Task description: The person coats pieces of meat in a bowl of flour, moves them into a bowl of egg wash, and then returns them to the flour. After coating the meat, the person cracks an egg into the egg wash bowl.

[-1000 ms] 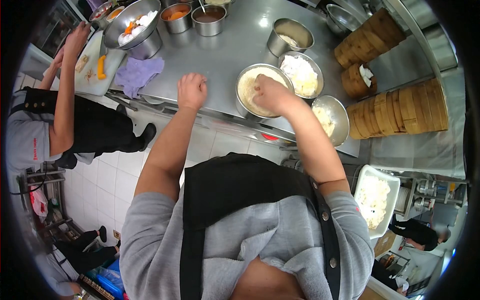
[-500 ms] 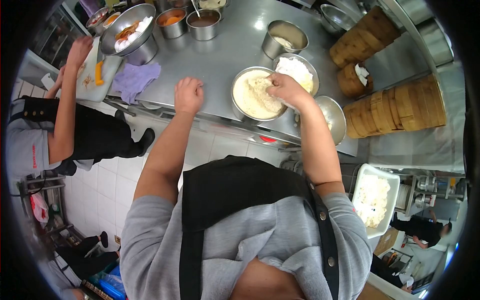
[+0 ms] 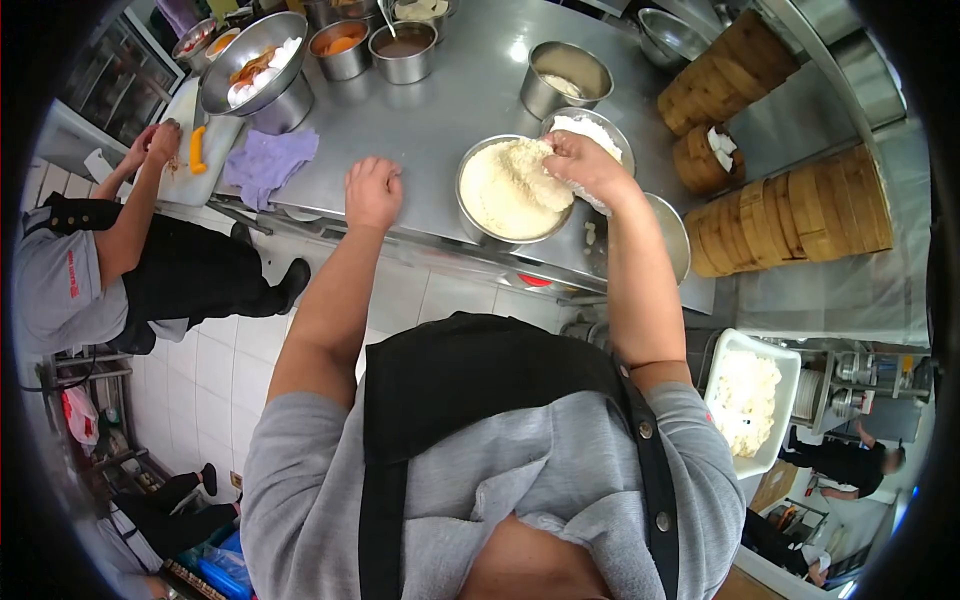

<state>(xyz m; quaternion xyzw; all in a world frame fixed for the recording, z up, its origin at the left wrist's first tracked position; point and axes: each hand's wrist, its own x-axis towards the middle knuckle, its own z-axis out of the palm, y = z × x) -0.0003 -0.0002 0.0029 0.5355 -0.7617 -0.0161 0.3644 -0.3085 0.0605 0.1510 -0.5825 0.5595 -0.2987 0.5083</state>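
My right hand [image 3: 585, 172] is at the right rim of a round metal pot [image 3: 470, 222] filled with pale yellow crumbs [image 3: 497, 195]. Its fingers are bent together against a raised crumb-covered mass, and what lies inside them is hidden. Crumbs cling to the edge of this hand. Just behind it stands a metal bowl of white powder [image 3: 590, 128], partly covered by the hand. My left hand [image 3: 373, 192] rests at the front edge of the steel table, curled into a loose fist, with nothing visible in it.
Bamboo steamers [image 3: 790, 215] are stacked at the right. A tall metal pot [image 3: 567, 85] stands behind the crumbs. Left are a purple cloth [image 3: 268, 165], a bowl with eggs [image 3: 255, 65] and a co-worker's hands [image 3: 155, 145] over a cutting board. A white tub [image 3: 750, 400] sits lower right.
My right hand has shifted slightly, and the crumbs beside its fingers are now heaped higher. My left hand stays in place. The co-worker's raised hand has come down to the board.
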